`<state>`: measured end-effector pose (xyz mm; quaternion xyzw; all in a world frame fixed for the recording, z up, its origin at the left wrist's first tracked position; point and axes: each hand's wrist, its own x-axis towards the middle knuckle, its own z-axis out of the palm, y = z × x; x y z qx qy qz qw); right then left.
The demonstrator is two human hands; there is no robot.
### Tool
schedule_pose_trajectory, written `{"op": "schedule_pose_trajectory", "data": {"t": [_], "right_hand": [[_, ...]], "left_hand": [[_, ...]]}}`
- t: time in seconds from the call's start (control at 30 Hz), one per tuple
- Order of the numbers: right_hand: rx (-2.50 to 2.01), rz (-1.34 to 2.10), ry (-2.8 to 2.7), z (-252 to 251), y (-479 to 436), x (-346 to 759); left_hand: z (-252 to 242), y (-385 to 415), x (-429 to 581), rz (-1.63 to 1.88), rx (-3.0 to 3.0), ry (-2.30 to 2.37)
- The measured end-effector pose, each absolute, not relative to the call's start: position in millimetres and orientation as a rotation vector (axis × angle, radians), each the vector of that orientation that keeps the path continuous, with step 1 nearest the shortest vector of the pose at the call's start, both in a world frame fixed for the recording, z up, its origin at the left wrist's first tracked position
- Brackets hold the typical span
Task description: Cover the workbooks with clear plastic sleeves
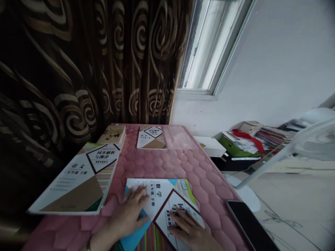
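Observation:
My left hand (129, 214) lies flat, fingers spread, on the left half of a colourful workbook (167, 195) at the near edge of a pink quilted tabletop (180, 164). My right hand (190, 226) rests open on the book's white diamond panel at its right. Neither hand grips anything. The workbook lies flat, its lower part running out of the frame.
A larger workbook (78, 179) sits at the left on a stack of books (112, 135). Another workbook (151, 137) lies at the far edge. A dark phone (251, 226) rests at the right corner. A patterned curtain (78, 69), a window, a white fan (314, 139) and floor clutter surround the table.

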<state>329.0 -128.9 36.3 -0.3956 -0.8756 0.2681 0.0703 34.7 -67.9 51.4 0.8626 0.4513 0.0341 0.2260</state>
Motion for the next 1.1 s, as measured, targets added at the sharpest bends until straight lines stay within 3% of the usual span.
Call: {"op": "schedule_pose_trajectory", "data": {"t": [0.57, 0.73, 0.9, 1.1], "right_hand": [[-1.458, 1.137, -2.444, 76.4, -135.5, 322.2], [-1.306, 1.111, -2.466, 84.9, -134.1, 319.9], [-1.448, 0.988, -2.361, 91.9, -124.0, 319.1], [-1.749, 0.414, -2.199, 114.9, -81.7, 325.1]], "left_hand": [[67.9, -109.6, 8.6, -0.047, 2.185, 1.093], [80.1, -109.6, 9.5, 0.04, 2.238, 1.085], [87.0, -97.2, 6.9, 0.325, 2.124, 1.366], [57.8, -64.5, 19.6, 1.259, 1.497, 1.663]]}}
